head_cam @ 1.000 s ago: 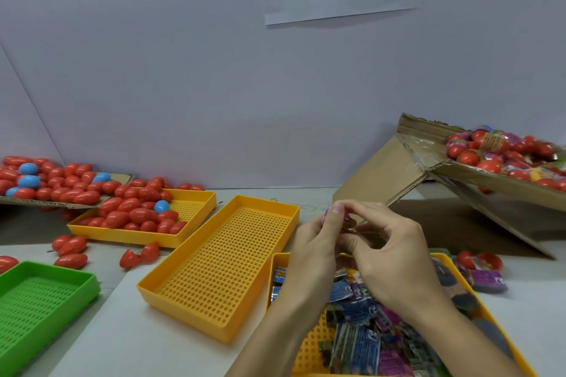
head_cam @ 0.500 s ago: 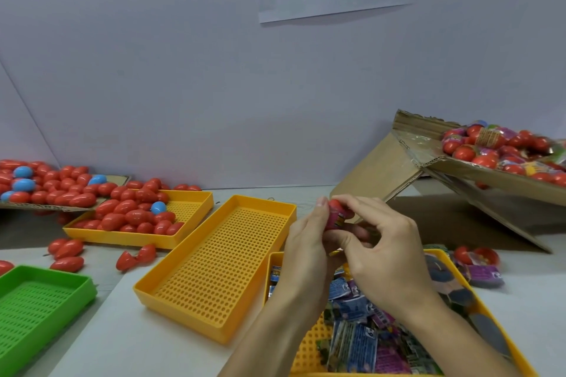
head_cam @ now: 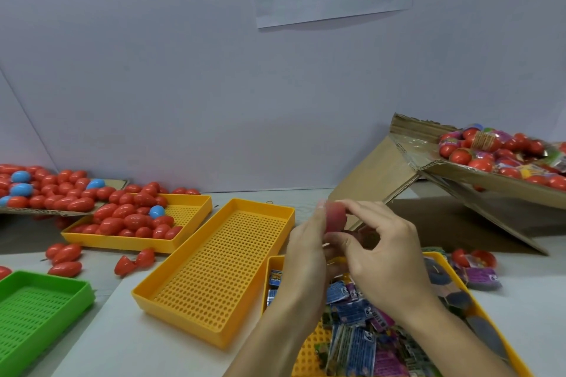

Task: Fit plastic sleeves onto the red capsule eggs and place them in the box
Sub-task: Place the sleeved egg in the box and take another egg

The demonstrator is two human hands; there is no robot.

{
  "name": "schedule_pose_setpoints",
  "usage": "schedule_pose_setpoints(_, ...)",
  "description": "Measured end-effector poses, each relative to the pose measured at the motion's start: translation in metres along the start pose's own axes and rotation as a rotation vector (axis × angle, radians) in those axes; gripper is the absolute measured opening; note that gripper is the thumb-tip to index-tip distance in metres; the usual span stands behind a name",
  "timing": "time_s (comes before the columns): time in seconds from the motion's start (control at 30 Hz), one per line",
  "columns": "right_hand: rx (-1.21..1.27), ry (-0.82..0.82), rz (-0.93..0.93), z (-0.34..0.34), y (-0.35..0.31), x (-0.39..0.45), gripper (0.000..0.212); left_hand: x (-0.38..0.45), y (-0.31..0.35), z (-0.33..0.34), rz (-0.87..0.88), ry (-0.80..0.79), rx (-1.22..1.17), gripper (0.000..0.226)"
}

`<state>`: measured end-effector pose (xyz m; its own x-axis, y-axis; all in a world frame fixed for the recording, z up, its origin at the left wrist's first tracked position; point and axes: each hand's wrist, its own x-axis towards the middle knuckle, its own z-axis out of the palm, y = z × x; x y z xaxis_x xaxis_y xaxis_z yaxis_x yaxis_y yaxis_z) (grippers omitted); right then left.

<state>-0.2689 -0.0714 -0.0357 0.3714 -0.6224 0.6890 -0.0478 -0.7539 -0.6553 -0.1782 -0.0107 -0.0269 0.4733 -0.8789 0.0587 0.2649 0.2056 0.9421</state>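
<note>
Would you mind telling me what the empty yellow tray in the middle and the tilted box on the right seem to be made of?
The empty yellow tray looks like moulded plastic with a smooth, slightly shiny finish; its floor is a regular grid of small holes. The tilted box appears to be brown corrugated cardboard, matte, with ragged flap edges and what may be clear tape on one flap.

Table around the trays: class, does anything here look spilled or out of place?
Yes. Several loose red eggs lie on the table outside the yellow tray of eggs, and one egg lying open rests there too. A sleeved egg sits beside the sleeve tray, not in the cardboard box.
</note>
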Motion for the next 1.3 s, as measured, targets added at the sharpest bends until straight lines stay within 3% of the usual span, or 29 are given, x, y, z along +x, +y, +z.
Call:
schedule_pose_setpoints(0.17,-0.025,-0.043,-0.028,0.001,0.0,-0.001,0.035,0.0,0.003,-0.002,0.01,0.022,0.051,0.041)
schedule_pose_setpoints(0.33,-0.021,-0.001,-0.058,0.002,-0.004,0.0,0.031,0.001,0.007,-0.001,-0.061,0.002,-0.112,0.045)
schedule_pose_setpoints(0.5,0.052,-0.053,-0.016,0.002,-0.003,0.001,0.04,0.0,0.011,0.0,-0.181,-0.053,-0.286,0.05)
schedule_pose_setpoints(1.0,0.12,-0.039,0.035,-0.003,-0.01,0.004,0.028,0.004,0.024,-0.021,-0.167,-0.199,-0.156,0.033)
schedule_pose_setpoints(1.2,0.1,-0.213,0.156,-0.005,-0.006,0.006,0.027,0.007,0.029,-0.032,-0.251,-0.12,-0.023,0.032)
schedule_pose_setpoints(1.3,0.035,-0.217,0.233,-0.003,0.001,0.004,0.051,0.009,0.034,-0.041,-0.271,0.019,0.068,0.036)
